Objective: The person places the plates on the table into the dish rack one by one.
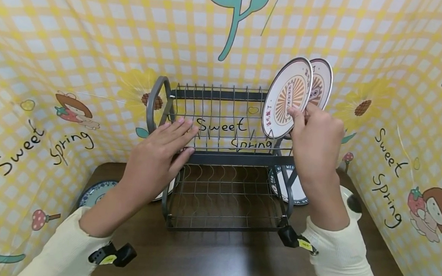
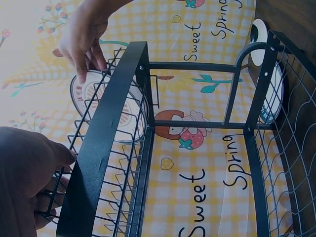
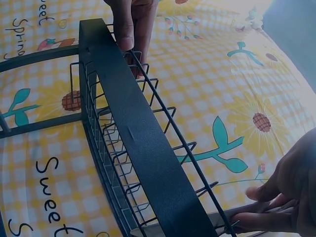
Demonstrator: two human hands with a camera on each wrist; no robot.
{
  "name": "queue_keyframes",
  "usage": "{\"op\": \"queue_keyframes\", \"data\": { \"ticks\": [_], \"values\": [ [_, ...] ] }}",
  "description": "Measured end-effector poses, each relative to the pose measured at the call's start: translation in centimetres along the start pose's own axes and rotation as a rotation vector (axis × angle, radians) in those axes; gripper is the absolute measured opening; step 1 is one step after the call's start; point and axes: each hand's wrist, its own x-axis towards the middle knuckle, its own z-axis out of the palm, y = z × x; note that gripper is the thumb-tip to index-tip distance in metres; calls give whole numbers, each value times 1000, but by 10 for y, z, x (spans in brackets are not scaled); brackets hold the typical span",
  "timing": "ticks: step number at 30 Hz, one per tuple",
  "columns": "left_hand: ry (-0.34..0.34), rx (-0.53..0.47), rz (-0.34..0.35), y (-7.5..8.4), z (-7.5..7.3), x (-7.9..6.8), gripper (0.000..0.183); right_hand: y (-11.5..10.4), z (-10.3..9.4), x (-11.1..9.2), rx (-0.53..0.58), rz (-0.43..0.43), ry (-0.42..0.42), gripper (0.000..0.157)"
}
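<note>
A black two-tier wire dish rack (image 1: 227, 158) stands in front of me. My left hand (image 1: 159, 152) grips the left part of its upper tier, thumb at the front wire and fingers over the wires. At the upper tier's right end, my right hand (image 1: 316, 140) pinches a round white plate (image 1: 282, 101) with a dark rim and an orange sunburst print, thumb on its face. The plate is tilted upright, its lower edge at the wires. A matching plate (image 1: 323, 76) stands just behind it to the right, partly covered by it and my fingers.
A blue-patterned plate (image 1: 98, 190) lies left of the rack on the dark wooden table (image 1: 201, 260). A blue-rimmed lettered plate (image 1: 299, 192) sits behind the rack's lower right side. Farther right is a white dish with black patches (image 1: 352, 204). Yellow checked cloth surrounds the table.
</note>
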Motion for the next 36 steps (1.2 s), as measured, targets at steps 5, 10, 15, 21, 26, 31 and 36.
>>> {"op": "queue_keyframes", "data": {
  "ticks": [5,10,15,21,26,31,36],
  "values": [
    [-4,2,-3,-2,0,0,46,0,-1,0,7,24,6,35],
    [2,2,-9,-4,0,-1,48,0,-2,-1,37,17,23,41],
    [12,-1,-19,-4,-1,-2,48,3,-6,-10,105,8,72,46],
    [19,-13,-12,-4,-1,-2,48,32,-18,-26,334,-47,231,39],
    [24,-23,-16,-3,-1,-2,48,78,-13,-49,535,171,128,31],
    [27,-23,-13,-1,-1,-2,47,131,11,-84,512,429,-48,32],
    [26,-27,-10,0,2,0,47,181,41,-116,477,599,-381,45]
  ]
}}
